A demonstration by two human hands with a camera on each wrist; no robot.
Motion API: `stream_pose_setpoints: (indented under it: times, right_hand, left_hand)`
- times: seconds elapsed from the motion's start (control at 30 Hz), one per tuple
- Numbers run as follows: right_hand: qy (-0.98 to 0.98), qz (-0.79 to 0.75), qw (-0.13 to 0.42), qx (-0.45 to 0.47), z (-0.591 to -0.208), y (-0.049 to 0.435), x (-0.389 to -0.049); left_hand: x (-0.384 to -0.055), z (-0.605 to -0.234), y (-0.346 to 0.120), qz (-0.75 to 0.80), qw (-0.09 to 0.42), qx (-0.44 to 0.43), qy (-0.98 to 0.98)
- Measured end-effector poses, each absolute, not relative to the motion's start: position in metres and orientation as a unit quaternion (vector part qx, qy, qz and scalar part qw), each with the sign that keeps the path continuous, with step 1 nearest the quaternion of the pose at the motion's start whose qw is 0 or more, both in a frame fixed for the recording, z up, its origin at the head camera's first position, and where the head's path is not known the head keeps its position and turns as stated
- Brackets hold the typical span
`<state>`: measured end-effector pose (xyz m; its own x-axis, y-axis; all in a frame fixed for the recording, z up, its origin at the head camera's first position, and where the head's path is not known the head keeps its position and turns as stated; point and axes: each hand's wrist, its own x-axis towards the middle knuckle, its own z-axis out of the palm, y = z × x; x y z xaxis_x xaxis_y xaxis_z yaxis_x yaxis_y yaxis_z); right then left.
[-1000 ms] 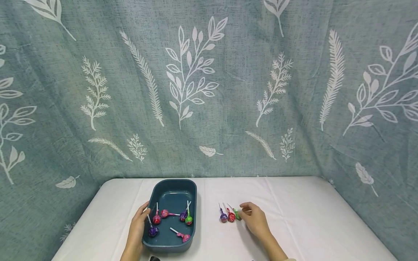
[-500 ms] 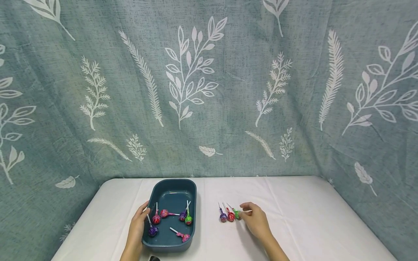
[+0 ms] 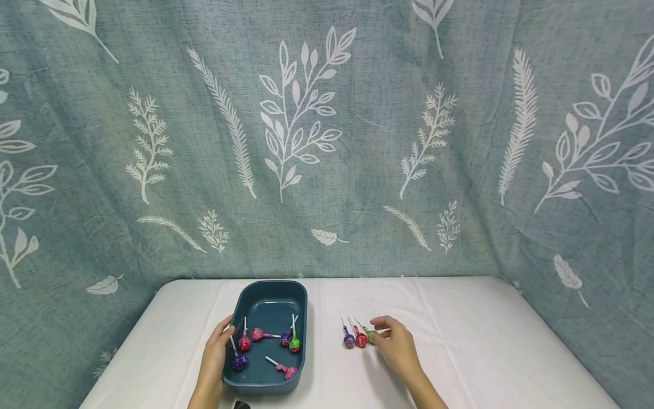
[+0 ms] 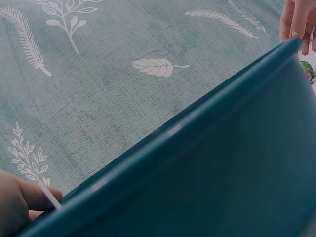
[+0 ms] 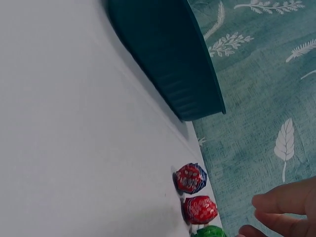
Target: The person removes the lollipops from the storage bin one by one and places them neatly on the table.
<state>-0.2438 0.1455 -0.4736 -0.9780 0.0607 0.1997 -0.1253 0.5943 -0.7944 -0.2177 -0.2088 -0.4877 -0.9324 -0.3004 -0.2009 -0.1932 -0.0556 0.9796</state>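
1. At the bottom edge of the head view, left of centre, a small black object (image 3: 242,405) is partly cut off.
2. Lower left of centre, the left hand (image 3: 217,343) grasps the side of a dark teal tray (image 3: 265,389), thumb over the rim.
3. Inside the tray lie six wrapped lollipops: a pink one (image 3: 290,372) nearest, then a purple one (image 3: 239,362) with its stick leaning toward the left wall near the thumb; beyond them are a green one, a second purple one and two red-pink ones.
4. Right of centre, the right hand (image 3: 397,347) is released, thumb and forefinger parted beside a green lollipop (image 3: 372,337); whether the thumb touches it cannot be told.
5. That lollipop ends a row, with a red lollipop (image 3: 361,340) in the middle and a blue-purple lollipop (image 3: 349,341) at left, sticks pointing up the frame.
6. A white cloth (image 3: 490,352) lies under everything.
7. Behind, filling the upper frame, hangs a grey-green curtain (image 3: 365,153) with white leaf prints.
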Motion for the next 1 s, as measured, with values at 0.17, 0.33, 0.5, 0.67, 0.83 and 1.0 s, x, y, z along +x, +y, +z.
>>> stream_pose_setpoints:
  times: [0.17, 0.33, 0.5, 0.67, 0.83, 1.0]
  right_hand:
    - [-0.878, 0.467, 0.095, 0.031, -0.469, 0.136, -0.24]
    - [-0.864, 0.495, 0.075, 0.054, -0.464, 0.127, -0.235]
    - [-0.852, 0.513, 0.061, 0.081, -0.461, 0.118, -0.231]
    - [-0.845, 0.52, 0.052, 0.11, -0.459, 0.107, -0.227]
    - [-0.845, 0.514, 0.056, 0.137, -0.455, 0.092, -0.227]
    - [-0.83, 0.533, 0.046, 0.158, -0.45, 0.073, -0.225]
  left_hand:
    - [-0.218, -0.488, -0.209, -0.702, 0.036, 0.183, -0.687]
    - [-0.218, -0.488, -0.209, -0.701, 0.037, 0.181, -0.689]
    - [-0.218, -0.488, -0.209, -0.701, 0.036, 0.183, -0.689]
    - [-0.218, -0.488, -0.209, -0.701, 0.033, 0.187, -0.688]
    - [-0.219, -0.487, -0.209, -0.701, 0.034, 0.187, -0.687]
    - [-0.219, -0.487, -0.209, -0.703, 0.033, 0.188, -0.686]
